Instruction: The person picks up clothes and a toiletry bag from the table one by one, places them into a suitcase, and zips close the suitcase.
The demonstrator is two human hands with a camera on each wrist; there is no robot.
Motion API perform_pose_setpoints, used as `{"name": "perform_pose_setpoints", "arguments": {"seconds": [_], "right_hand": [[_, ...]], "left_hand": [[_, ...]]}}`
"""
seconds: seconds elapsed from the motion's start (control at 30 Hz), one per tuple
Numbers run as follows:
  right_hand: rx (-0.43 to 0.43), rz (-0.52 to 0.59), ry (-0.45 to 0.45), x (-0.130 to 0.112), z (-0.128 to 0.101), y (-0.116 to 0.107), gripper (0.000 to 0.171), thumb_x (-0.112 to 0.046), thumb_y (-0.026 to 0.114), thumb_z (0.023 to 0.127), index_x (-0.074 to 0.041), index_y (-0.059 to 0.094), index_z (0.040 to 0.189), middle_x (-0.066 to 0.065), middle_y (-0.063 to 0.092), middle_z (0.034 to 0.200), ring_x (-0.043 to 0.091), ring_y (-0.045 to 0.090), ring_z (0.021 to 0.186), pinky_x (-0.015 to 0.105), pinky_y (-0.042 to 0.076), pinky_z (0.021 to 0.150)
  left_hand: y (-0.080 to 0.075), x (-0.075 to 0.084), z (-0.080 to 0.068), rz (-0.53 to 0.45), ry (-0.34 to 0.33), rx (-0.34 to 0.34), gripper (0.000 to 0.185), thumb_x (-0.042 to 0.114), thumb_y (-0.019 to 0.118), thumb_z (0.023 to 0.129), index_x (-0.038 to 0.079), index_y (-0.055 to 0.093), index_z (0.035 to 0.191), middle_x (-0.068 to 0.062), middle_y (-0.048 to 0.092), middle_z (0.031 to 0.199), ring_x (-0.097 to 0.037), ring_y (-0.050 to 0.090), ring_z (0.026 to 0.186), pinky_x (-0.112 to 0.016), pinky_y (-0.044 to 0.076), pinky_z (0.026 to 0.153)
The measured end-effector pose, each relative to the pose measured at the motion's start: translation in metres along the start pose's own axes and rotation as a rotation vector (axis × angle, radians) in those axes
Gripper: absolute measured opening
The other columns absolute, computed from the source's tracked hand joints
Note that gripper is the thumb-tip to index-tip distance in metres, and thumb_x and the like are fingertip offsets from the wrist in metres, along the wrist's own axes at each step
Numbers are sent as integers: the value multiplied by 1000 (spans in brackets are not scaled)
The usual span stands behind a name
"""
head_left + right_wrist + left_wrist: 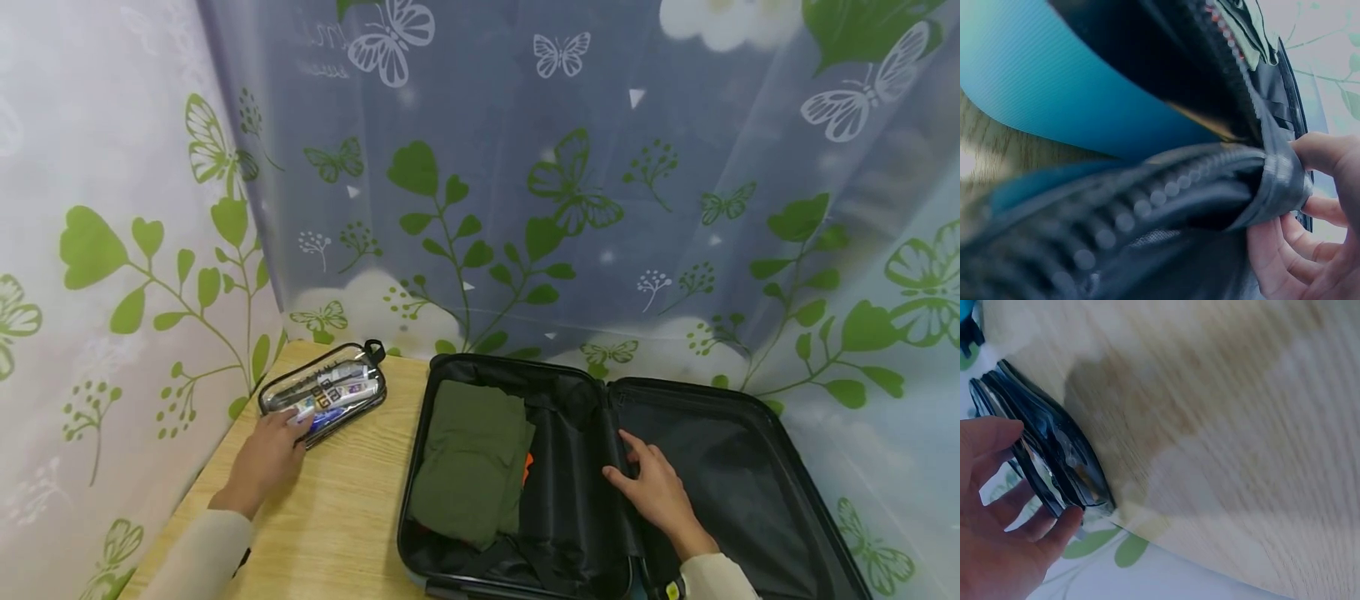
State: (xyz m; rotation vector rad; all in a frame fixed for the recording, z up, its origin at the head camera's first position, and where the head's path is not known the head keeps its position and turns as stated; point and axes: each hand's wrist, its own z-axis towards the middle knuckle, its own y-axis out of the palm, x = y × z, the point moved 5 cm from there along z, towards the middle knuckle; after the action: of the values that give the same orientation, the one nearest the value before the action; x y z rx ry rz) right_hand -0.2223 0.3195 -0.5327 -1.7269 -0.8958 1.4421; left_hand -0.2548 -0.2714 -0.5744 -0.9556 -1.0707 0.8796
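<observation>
pouch [324,395] is seen on the table [337,508], at the fingertips of the left hand [266,458], its near edge touched by bent, spread fingers; whether it is pinched cannot be told. fabric [1280,187] in the middle of the open suitcase [573,492] is held loosely between thumb and fingers of the right hand [660,492].

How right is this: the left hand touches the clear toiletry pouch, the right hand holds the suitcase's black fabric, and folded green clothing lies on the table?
One point is wrong: the folded green clothing lies inside the open suitcase, not on the table, as the head view shows. The rest stands.
</observation>
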Motion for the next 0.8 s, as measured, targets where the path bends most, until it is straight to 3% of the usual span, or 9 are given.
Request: {"name": "perform_pose_setpoints", "arguments": {"seconds": [0.1,0.33,0.53,0.8], "right_hand": [[3,2,-6,0,0,-1,78,-39,76,102,-7,43,166,21,60,126,28,61,94,45,48,75],[-11,-5,6,3,-2,1,79,-40,76,102,-7,42,166,21,60,128,27,60,93,44,47,74],[-5,7,3,0,-2,0,79,-41,76,102,-7,42,166,20,60,126,25,57,89,39,42,71],[-11,5,1,-2,1,1,79,-40,75,103,-7,42,166,19,59,125,23,53,86,38,40,70]], "left_hand": [[2,10,-5,56,20,31,45,7,73,99,-1,69,143,-34,62,146,-59,56,133,-74,52,102],[10,25,-13,161,107,73,38,12,80,97,3,77,134,-29,71,136,-53,63,125,-68,58,96],[15,39,-23,168,34,47,39,22,79,99,12,77,136,-25,68,140,-52,62,123,-67,58,83],[11,56,-32,216,9,23,40,35,76,102,20,77,139,-18,70,137,-45,63,120,-67,54,88]]}}
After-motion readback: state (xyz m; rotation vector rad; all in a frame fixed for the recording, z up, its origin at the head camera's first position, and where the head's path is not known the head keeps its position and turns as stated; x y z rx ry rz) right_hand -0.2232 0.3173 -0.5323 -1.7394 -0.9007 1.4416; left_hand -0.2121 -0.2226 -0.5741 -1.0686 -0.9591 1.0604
